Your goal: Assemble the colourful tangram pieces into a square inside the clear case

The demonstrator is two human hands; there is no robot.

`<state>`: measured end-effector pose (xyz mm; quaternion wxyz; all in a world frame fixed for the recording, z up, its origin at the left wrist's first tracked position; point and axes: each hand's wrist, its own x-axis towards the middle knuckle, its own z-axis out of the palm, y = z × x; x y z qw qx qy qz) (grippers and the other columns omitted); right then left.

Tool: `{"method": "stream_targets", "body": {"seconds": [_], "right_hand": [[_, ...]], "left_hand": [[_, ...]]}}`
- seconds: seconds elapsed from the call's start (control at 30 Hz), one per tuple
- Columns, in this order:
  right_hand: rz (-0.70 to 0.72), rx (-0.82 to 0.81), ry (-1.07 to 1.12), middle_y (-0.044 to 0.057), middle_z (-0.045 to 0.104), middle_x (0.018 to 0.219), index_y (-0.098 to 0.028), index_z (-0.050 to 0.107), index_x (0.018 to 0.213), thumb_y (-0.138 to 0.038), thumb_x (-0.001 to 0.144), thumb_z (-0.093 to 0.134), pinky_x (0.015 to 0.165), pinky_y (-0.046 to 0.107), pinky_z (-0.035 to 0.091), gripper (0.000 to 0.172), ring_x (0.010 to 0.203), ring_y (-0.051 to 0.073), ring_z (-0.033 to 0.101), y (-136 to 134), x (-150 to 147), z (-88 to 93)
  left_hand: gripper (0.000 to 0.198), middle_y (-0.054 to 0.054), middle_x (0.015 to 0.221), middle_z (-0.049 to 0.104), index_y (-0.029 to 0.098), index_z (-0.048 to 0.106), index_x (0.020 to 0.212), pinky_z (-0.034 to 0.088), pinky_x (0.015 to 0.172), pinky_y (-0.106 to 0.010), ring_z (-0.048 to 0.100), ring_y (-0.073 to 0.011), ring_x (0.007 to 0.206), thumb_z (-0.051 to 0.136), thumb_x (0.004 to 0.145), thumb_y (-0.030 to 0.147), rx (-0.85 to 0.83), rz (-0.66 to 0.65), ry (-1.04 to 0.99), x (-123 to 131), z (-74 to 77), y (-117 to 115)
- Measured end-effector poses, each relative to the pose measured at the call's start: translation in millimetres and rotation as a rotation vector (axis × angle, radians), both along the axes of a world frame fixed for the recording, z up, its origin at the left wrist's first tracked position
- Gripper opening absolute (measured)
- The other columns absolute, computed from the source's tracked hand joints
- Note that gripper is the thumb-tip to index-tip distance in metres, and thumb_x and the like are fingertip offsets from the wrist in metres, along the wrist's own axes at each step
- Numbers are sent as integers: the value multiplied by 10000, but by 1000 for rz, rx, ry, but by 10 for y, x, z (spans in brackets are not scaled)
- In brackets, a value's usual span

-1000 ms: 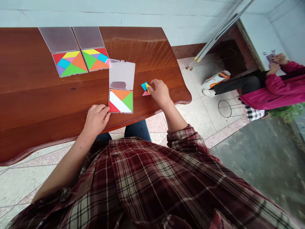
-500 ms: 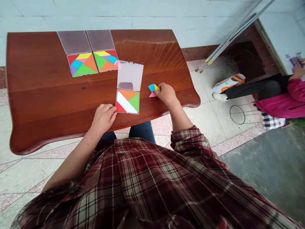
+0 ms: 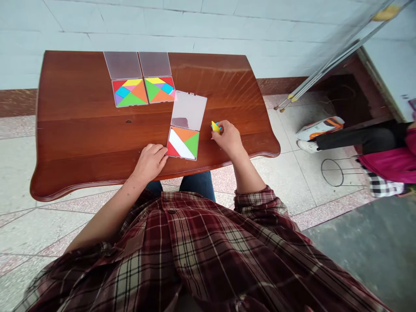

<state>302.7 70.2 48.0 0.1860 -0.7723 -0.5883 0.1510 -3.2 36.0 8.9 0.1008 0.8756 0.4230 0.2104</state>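
A tangram case (image 3: pixel 189 110) lies unfolded in front of me, its clear lid toward the wall. In its tray are an orange triangle (image 3: pixel 185 133), a green triangle (image 3: pixel 193 145) and a red triangle (image 3: pixel 173 147), with a white diagonal strip of bare tray between them. My left hand (image 3: pixel 151 162) is closed at the tray's left edge, fingertips on its rim. To the right of the case, my right hand (image 3: pixel 228 137) pinches a yellow tangram piece (image 3: pixel 215 127), tilted up from the table. A blue piece (image 3: pixel 219 125) shows partly behind it, mostly hidden by the fingers.
Two filled tangram cases, a left one (image 3: pixel 130 93) and a right one (image 3: pixel 159 89), lie open toward the wall on the wooden table (image 3: pixel 81 130). Crutches (image 3: pixel 312 78) lean at the right. A seated person's leg (image 3: pixel 354 136), a bag (image 3: pixel 320 128) and a wire stand (image 3: pixel 332 172) are beyond.
My right fingers have raised the yellow piece, which lay flat beside the blue one before. The pink piece is now almost hidden. My left hand stays at the case. The whole view has shifted.
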Motion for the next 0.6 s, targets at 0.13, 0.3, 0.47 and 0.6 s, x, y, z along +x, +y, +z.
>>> {"method": "stream_targets", "body": {"seconds": [0.13,0.3,0.47,0.6], "right_hand": [[67,4,82,41,620,840,-214,559,942,-288,781,581,811,379,448,179,805,203,578,-39,-172,71],[229,-116,186,28,651,844,-215,560,971,-323,813,582,767,347,452,193,784,191,597,-63,-547,157],[324,-229,49,73,710,939,-201,574,1096,-341,831,594,820,391,503,300,916,268,664,-18,-987,168],[337,-219,-69,123,728,1058,-197,560,1181,-337,854,586,874,448,536,357,1030,320,676,52,-1134,119]], "left_hand": [[259,-119,1071,688,163,696,1039,491,867,-434,583,-259,938,458,983,251,20,-8,2,1,-22,8],[285,-117,1053,690,156,703,1038,493,835,-422,576,-261,923,444,991,265,49,-4,14,7,-29,14],[321,-144,1056,689,139,711,1057,495,826,-454,567,-272,913,428,989,273,42,-26,6,18,-30,8],[315,-134,1048,692,159,717,1046,494,823,-456,567,-269,911,428,983,271,33,-29,-22,28,-45,9]]}}
